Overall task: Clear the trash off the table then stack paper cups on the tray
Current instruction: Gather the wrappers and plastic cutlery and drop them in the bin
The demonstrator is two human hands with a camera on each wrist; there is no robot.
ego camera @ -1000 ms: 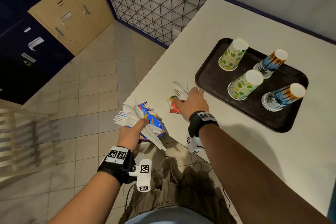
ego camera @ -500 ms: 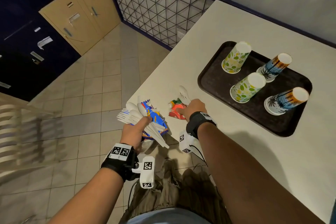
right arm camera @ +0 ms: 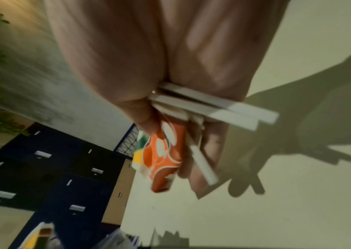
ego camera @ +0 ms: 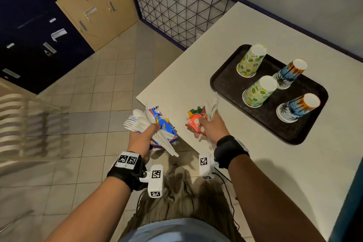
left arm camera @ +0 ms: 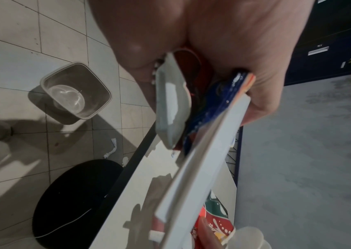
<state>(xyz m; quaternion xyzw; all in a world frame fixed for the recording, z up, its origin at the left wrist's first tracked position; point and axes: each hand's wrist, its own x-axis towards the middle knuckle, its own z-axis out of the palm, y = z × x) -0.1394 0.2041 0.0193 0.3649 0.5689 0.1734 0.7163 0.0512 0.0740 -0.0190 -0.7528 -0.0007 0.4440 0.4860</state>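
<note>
My left hand (ego camera: 144, 137) grips a bundle of white plastic forks and spoons (ego camera: 137, 123) together with a crumpled blue wrapper (ego camera: 160, 122), held just off the table's near corner. My right hand (ego camera: 211, 126) grips a crushed orange-red paper cup (ego camera: 194, 122) and white plastic cutlery (ego camera: 213, 104), lifted above the table edge. In the right wrist view the orange cup (right arm camera: 165, 156) and cutlery handles (right arm camera: 219, 107) sit in the curled fingers. Four patterned paper cups stand upside down on the dark tray (ego camera: 231, 82): two green (ego camera: 250, 61) (ego camera: 257, 92) and two blue-orange (ego camera: 290, 74) (ego camera: 296, 107).
The white table (ego camera: 255, 23) runs along a grey wall. A grey waste bin (left arm camera: 76, 91) stands on the tiled floor under the table edge, with a black round object (left arm camera: 72, 198) near it. A metal grid fence (ego camera: 176, 4) and cabinets (ego camera: 98, 8) stand beyond.
My right hand closed round the orange cup and cutlery on the table and lifted them toward me. My left hand kept its bundle, nearly still.
</note>
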